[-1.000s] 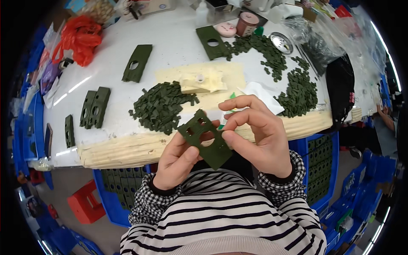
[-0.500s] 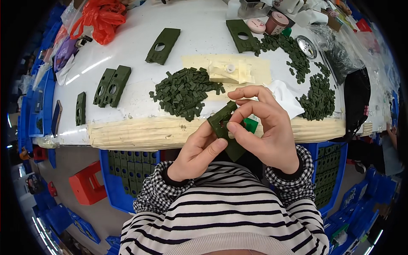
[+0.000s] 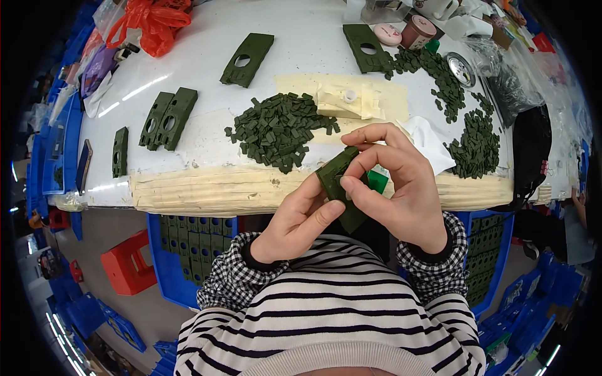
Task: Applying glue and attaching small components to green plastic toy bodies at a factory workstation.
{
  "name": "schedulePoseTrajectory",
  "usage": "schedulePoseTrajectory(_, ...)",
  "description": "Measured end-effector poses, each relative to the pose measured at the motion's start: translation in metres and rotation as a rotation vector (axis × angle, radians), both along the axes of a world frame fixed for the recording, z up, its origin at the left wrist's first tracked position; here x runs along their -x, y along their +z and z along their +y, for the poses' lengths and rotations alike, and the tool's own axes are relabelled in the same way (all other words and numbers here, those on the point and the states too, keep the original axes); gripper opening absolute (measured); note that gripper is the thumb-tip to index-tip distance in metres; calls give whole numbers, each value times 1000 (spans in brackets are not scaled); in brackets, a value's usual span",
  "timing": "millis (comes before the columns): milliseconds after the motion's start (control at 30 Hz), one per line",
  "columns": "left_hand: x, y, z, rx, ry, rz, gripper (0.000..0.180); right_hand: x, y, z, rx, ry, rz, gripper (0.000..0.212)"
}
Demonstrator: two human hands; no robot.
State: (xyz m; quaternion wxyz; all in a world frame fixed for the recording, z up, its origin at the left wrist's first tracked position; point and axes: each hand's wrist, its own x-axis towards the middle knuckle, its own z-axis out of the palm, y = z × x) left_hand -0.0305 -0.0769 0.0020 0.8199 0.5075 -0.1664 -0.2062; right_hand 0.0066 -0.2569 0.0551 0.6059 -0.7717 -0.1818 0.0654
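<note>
My left hand [image 3: 290, 224] grips a dark green plastic part [image 3: 331, 174], long and flat like a toy tank hull, tilted above the table's near edge. Thumb and forefinger of my right hand [image 3: 404, 191] pinch together against its upper face; whatever they hold is too small or hidden. The fingers also cover much of the part. Just behind my right fingers shows a bright green piece [image 3: 377, 182]. Beyond my left hand lies a heap of small dark green rectangular pieces [image 3: 273, 131].
Similar hulls with round holes [image 3: 248, 59] lie about the white table. More small pieces [image 3: 475, 147] are heaped at right, near a black bag [image 3: 533, 147]. A taped block [image 3: 348, 100] stands mid-table. Blue crates [image 3: 166, 276] of hulls and a red stool [image 3: 128, 263] are below.
The view has shifted slightly. The hull in my left hand has tilted a little, and my right thumb and forefinger stay pinched at its face.
</note>
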Motion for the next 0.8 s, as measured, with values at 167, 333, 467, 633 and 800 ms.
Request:
schedulePoseTrajectory(167,1,1,-1,-8,9,16,45,-1,-3,-1,-2,6,1,7)
schedulePoseTrajectory(333,0,-1,0,-31,12,-6,44,-1,-2,0,-12,-3,12,8)
schedulePoseTrajectory(467,0,-2,-1,-41,17,-20,42,-1,-2,0,-4,-7,0,8)
schedulePoseTrajectory(633,-1,-1,0,-66,15,-28,42,-2,-3,0,24,-12,-35,8)
schedulePoseTrajectory(800,0,-2,0,-59,23,-33,44,-1,-4,1,28,-23,-43,8)
